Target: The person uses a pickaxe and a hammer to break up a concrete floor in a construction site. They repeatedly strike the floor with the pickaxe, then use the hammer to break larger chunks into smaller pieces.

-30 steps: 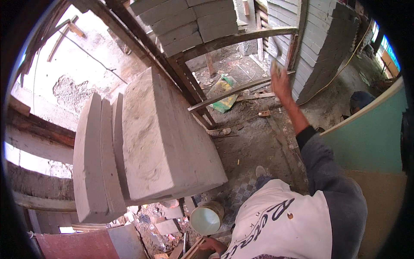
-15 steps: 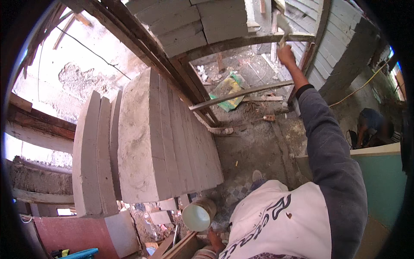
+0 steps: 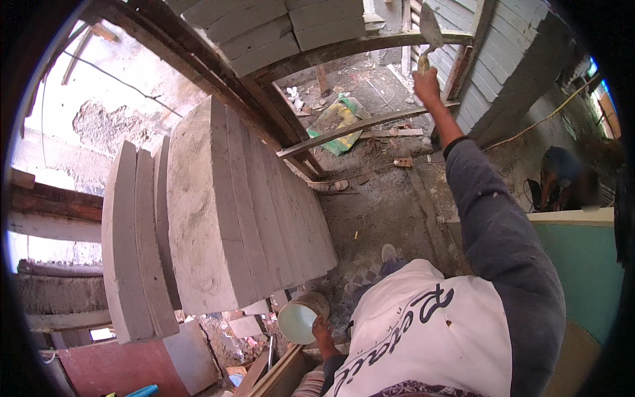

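My right hand (image 3: 427, 86) is raised far out ahead on an outstretched arm. Its fingers wrap the handle of a trowel (image 3: 431, 28), whose pointed blade sticks up in front of a wooden frame bar (image 3: 370, 44). Low in the view, my left hand (image 3: 323, 333) grips the rim of a bucket (image 3: 311, 308), fingertips over the edge. The bucket is pale inside and stained brown outside, and tilts toward me. Its bottom is out of sight.
Stacked grey blocks (image 3: 231, 218) stand left of the bucket. A wooden crossbar (image 3: 364, 126) spans the opening ahead, with rubble and a green-yellow sack (image 3: 340, 126) beyond. Another person (image 3: 562, 175) crouches at far right, past a green panel (image 3: 575, 264).
My left hand has moved up onto the bucket's rim. The trowel, blurred before, now shows clearly with its blade up. The view has shifted slightly.
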